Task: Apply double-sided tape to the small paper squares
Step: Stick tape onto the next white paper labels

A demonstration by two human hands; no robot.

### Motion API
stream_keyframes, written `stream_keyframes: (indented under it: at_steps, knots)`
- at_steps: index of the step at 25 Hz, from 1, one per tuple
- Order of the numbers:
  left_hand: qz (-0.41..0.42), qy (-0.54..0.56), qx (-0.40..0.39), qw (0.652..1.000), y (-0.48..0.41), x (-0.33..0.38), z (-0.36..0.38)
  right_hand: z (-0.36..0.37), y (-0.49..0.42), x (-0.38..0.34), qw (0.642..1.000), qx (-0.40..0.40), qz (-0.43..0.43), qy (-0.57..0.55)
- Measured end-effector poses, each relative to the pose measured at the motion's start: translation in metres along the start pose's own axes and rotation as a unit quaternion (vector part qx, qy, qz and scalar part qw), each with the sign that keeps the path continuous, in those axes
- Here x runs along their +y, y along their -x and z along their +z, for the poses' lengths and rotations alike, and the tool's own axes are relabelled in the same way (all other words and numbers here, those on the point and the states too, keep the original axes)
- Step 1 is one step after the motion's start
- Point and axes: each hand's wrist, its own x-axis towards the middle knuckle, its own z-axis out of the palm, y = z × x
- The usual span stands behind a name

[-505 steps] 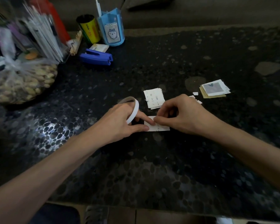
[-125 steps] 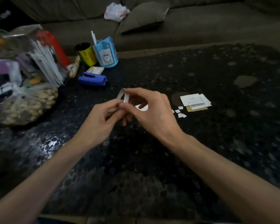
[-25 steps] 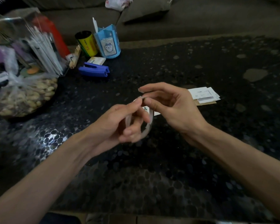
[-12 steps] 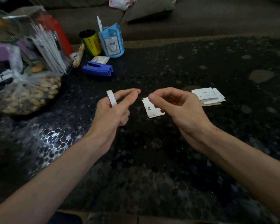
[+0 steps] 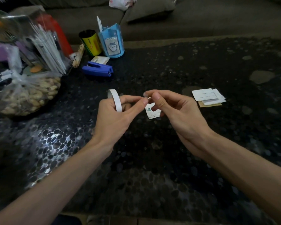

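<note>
A white roll of double-sided tape (image 5: 115,99) hangs around the fingers of my left hand (image 5: 115,116), held above the dark table. My right hand (image 5: 172,111) is close beside it, and both hands' fingertips meet at a tiny pale piece (image 5: 145,95), pinched between thumb and forefinger. Whether that piece is tape or paper is too small to tell. Beneath the fingers lies a small stack of paper squares (image 5: 152,112) with green marks, partly hidden. A second stack of paper squares (image 5: 208,96) lies to the right.
At the back left of the pebble-patterned table (image 5: 152,159) lie a blue stapler (image 5: 97,70), a blue pen holder (image 5: 113,43), a yellow can (image 5: 90,42), a bag of peanuts (image 5: 26,96) and a bundle of white sticks (image 5: 47,47). A sofa (image 5: 201,17) runs behind.
Over the last half second my hands came back together, and their fingertips now meet on a tiny piece. The tape roll stays on my left fingers.
</note>
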Motion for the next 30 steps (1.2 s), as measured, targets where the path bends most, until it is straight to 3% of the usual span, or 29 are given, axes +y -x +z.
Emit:
stream_keyframes:
  at_steps: [7,14,30]
  knots:
    - [-0.051,0.064,0.029,0.996,0.000,0.003,0.000,0.003,-0.001,0.006,0.998,-0.018,-0.033,0.042]
    - [-0.065,0.041,0.047,0.996,0.002,0.007,0.001,0.004,-0.002,0.012,0.994,-0.032,-0.072,0.073]
    - [-0.104,0.073,0.037,0.991,0.005,0.014,0.002,0.003,-0.004,0.013,0.993,-0.038,-0.070,0.085]
